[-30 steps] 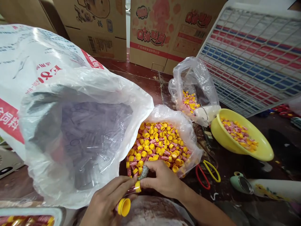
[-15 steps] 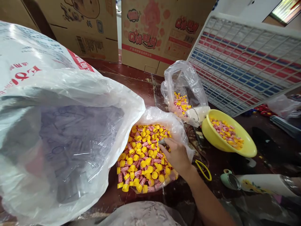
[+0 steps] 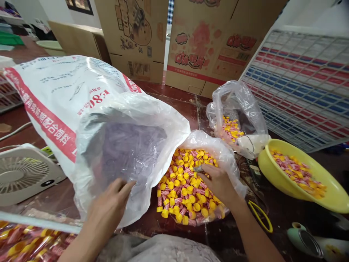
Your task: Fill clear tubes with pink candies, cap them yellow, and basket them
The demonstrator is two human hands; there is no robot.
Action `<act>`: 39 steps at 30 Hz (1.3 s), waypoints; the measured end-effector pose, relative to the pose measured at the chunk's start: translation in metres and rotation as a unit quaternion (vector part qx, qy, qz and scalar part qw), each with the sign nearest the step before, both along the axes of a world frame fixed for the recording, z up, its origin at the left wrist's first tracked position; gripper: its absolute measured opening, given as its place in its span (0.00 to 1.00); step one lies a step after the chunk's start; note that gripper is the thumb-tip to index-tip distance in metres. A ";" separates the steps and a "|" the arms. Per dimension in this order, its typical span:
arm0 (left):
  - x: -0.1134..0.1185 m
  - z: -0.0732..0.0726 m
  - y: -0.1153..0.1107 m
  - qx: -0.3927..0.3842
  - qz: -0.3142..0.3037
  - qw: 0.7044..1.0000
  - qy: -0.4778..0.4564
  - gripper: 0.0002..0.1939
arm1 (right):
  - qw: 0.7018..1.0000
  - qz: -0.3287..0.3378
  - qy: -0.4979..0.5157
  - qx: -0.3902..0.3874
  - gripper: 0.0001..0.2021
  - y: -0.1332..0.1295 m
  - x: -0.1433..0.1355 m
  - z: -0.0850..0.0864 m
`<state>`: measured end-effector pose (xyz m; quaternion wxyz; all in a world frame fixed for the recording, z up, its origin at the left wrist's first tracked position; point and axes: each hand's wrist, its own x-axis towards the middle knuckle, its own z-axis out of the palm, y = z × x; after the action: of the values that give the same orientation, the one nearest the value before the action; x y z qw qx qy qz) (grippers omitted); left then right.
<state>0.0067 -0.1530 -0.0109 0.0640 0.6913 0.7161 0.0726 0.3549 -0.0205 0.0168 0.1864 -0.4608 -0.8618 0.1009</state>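
A white woven sack (image 3: 81,83) with a folded-back plastic lining lies to the left, its mouth facing me, with clear plastic tubes (image 3: 133,149) inside. My left hand (image 3: 110,200) is at the near lip of that mouth, fingers curled together; whatever they hold cannot be made out. To the right, a clear bag bulges with yellow-capped, red-and-white patterned small tubes (image 3: 188,185). Over its right side, my right hand (image 3: 218,180) has thumb and forefinger bent down among the caps, their grip unclear. Something grey is wrapped round a fingertip.
Behind stand printed cardboard boxes (image 3: 201,47) and a white wire rack (image 3: 297,91). A smaller clear bag (image 3: 240,105) and a yellow basin (image 3: 294,185) hold similar pieces. A white fan (image 3: 24,171) is at left; yellow-handled scissors (image 3: 260,216) lie at right.
My left hand has come into view at the sack's mouth. My right hand stays over the capped tubes. The view has swung left, showing the fan and more of the sack.
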 end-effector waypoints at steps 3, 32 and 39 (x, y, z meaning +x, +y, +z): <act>0.017 0.004 0.038 -0.049 -0.028 0.997 0.056 0.30 | 0.996 -0.019 0.083 -0.033 0.11 -0.019 0.005 0.004; 0.075 0.019 -0.013 0.046 -0.203 0.902 -0.379 0.17 | 0.811 0.003 0.254 -0.527 0.18 -0.066 -0.066 0.004; 0.066 -0.004 -0.023 0.073 -0.189 0.916 -0.347 0.11 | 0.871 0.034 0.212 -0.442 0.16 -0.072 -0.062 -0.006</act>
<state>0.0727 -0.1759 -0.0147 0.2708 0.7475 0.4978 0.3466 0.2925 -0.0927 0.0112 0.1378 -0.4331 -0.6819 0.5730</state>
